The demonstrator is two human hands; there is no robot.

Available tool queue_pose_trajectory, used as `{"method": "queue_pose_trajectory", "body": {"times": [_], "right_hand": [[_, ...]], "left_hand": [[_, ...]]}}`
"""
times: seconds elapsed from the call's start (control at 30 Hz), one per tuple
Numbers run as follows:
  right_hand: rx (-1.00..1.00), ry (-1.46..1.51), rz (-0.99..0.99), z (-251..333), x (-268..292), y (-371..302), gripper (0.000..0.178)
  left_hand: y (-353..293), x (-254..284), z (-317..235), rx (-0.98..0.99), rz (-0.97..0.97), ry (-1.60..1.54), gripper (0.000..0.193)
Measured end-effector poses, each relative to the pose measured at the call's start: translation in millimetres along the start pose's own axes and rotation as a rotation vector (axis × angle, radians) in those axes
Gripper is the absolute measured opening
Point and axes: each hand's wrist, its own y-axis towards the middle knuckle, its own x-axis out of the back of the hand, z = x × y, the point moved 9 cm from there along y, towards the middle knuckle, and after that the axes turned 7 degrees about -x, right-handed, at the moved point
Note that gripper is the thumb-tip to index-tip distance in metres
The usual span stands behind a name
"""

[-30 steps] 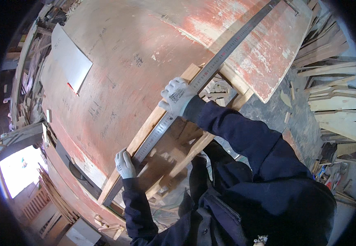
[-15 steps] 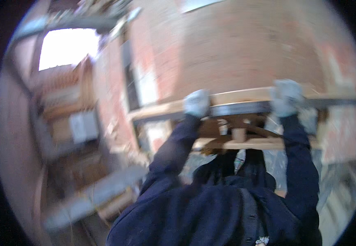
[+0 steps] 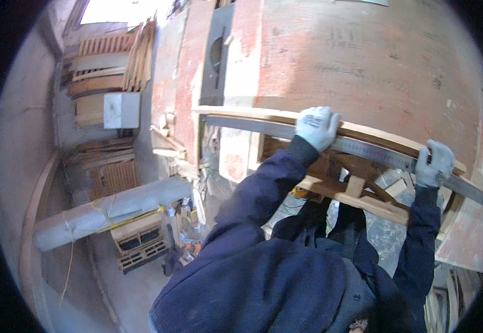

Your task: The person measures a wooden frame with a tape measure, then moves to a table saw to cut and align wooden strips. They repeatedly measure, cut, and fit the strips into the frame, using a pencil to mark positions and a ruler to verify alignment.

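Now the view has swung left, both hands (image 3: 316, 129) curled, seemingly gripping the ruler (image 3: 374, 154).

Left arm (image 3: 266, 183) slanted forward, gloved left fingers (image 3: 316, 114) curled, right arm (image 3: 421, 233) extended, gloved right fingers (image 3: 443, 152) bent

Left hand (image 3: 316, 129) in a pale grey-white work glove (image 3: 309, 136), dark printing across the back; right hand (image 3: 438, 162) gloved in the same pale colour. Jacket (image 3: 252, 277) dark navy, matte, thick-looking. Left sleeve (image 3: 252, 200) and right sleeve (image 3: 422, 244) long, creased, same navy; left cuff (image 3: 303, 150) and right cuff (image 3: 426, 194) near-black, snug. Front placket (image 3: 358, 280) a greyer strip, round dark button (image 3: 356, 297) on it. Speckled patch (image 3: 358, 323) at the near edge, too small to name. Trousers (image 3: 349, 225) near-black, detail lost in shadow.
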Motion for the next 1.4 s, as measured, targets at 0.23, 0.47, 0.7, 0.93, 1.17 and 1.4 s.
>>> {"method": "queue_pose_trajectory", "body": {"times": [0.23,0.47,0.7,0.93,1.17,1.4], "right_hand": [[0.026,0.14,-0.07,18,-5,-5,0.021],[-0.027,0.045,0.119,28,10,9,0.023],[0.005,-0.017,0.137,22,10,3,0.027],[0.005,-0.042,0.25,21,5,0,0.023],[-0.008,-0.027,0.256,19,9,2,0.023],[-0.016,-0.033,0.244,18,10,1,0.025]], "left_hand": [[7,-30,55,0.155,0.318,-0.168,0.033],[12,-40,37,-0.023,0.361,0.031,0.048],[24,-52,-18,0.056,0.248,0.003,0.058],[31,-64,-42,0.074,0.296,0.066,0.053],[37,-76,-70,-0.011,0.349,0.05,0.045],[40,-83,-76,-0.032,0.373,0.104,0.046]]}}
